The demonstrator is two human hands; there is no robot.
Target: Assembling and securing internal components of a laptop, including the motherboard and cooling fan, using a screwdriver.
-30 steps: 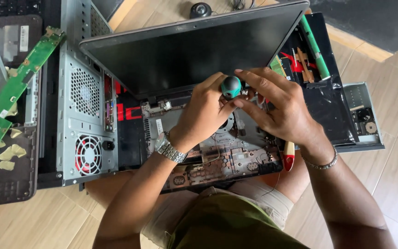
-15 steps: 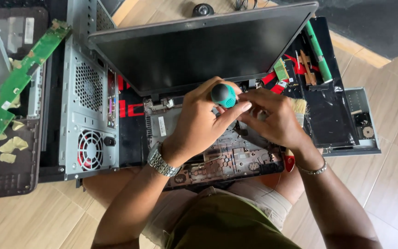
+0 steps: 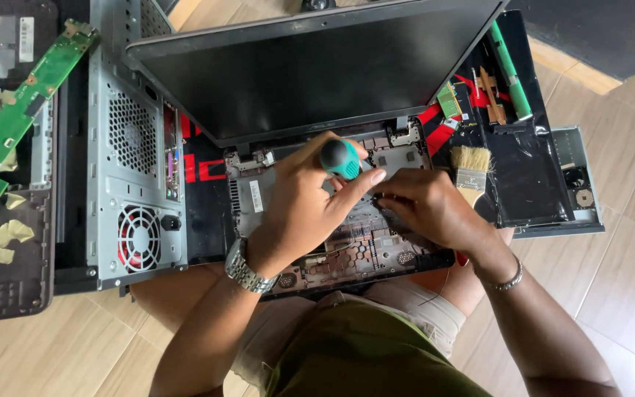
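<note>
An opened laptop base (image 3: pixel 347 250) with its keyboard cover removed rests on my lap, its dark screen (image 3: pixel 310 70) tilted back. My left hand (image 3: pixel 303 206), with a metal watch on the wrist, is shut on a screwdriver with a teal handle (image 3: pixel 341 158), held upright over the base. My right hand (image 3: pixel 424 209), with a bracelet on the wrist, presses down on the base's right half, fingers near the screwdriver's shaft. The screwdriver's tip is hidden by my fingers.
A grey desktop computer case (image 3: pixel 130 169) lies at left, with a green circuit board (image 3: pixel 20 110) and a dark laptop shell (image 3: pixel 9 257) beyond it. At right lie a paintbrush (image 3: pixel 472 173), a black tool mat (image 3: pixel 516 147) with several tools, and an optical drive (image 3: pixel 575 184).
My right hand has come off the screwdriver's handle and dropped onto the laptop base. My left hand has shifted on the handle. The view has moved a little.
</note>
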